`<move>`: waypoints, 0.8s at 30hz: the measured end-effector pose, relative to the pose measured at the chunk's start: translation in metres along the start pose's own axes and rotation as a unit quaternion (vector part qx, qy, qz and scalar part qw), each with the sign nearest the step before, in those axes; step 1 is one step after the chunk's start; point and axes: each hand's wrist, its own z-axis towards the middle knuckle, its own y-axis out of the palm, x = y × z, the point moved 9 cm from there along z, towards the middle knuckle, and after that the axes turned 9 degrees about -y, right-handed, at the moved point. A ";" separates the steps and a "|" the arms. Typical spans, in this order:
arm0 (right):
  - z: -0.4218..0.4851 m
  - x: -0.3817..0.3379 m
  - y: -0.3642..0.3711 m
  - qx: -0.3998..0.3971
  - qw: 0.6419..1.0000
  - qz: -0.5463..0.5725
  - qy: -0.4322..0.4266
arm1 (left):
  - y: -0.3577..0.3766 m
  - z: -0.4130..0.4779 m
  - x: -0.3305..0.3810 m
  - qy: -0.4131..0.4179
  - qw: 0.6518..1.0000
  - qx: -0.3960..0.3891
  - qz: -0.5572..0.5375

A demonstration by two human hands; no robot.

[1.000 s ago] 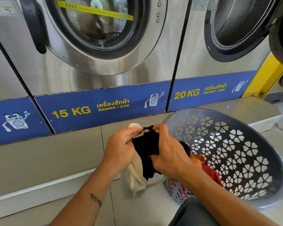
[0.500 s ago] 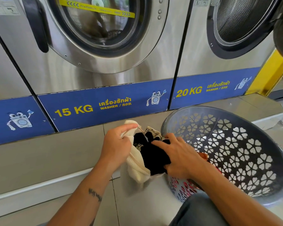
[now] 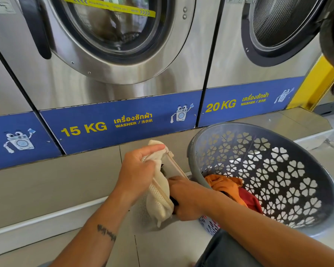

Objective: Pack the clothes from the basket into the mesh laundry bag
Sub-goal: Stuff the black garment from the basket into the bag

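1. The left hand [image 3: 137,170] was closed around the upper edge of the cream mesh laundry bag [image 3: 158,201], thumb and fingers pinching bunched fabric and holding the bag up above the floor [image 3: 172,245].
2. The bag hung down from that grip between the two hands, its lower end loose and close to the tiles.
3. A tan edge band [image 3: 176,165] ran taut from the left fingertips down to the right hand [image 3: 187,199].
4. The right hand was pressed against the bag's open side. Its fingers were hidden behind the mesh, so I cannot tell whether they gripped anything.
5. A scrap of black garment [image 3: 173,201] showed between the right hand and the mesh, and another dark bit peeked from the bag's mouth higher up.
6. The grey basket [image 3: 193,149] with flower-shaped cut-outs lay tipped on its side, just to the right of the bag, its opening facing the person.
7. Inside it, an orange garment [image 3: 225,186] lay against a red garment [image 3: 249,202], both low in the basket, next to the right forearm.
8. Behind stood the 15 KG washer [image 3: 66,89] with its door shut and the 20 KG washer [image 3: 235,74] with its door swung open.
9. A tattoo [image 3: 106,231] marked the left forearm.
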 end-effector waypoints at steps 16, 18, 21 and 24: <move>-0.010 0.026 -0.032 0.075 0.981 -0.055 0.168 | -0.017 0.004 -0.011 -0.021 1.000 -0.001 -0.017; -0.020 0.029 -0.032 0.081 0.985 0.047 0.144 | -0.015 0.005 -0.015 -0.032 0.999 0.008 -0.003; -0.049 0.051 -0.051 0.182 0.958 0.155 0.156 | -0.004 0.006 -0.026 -0.056 0.998 0.019 0.036; -0.079 0.094 -0.061 0.275 0.899 0.275 0.200 | 0.014 0.007 -0.040 -0.067 0.995 0.010 0.070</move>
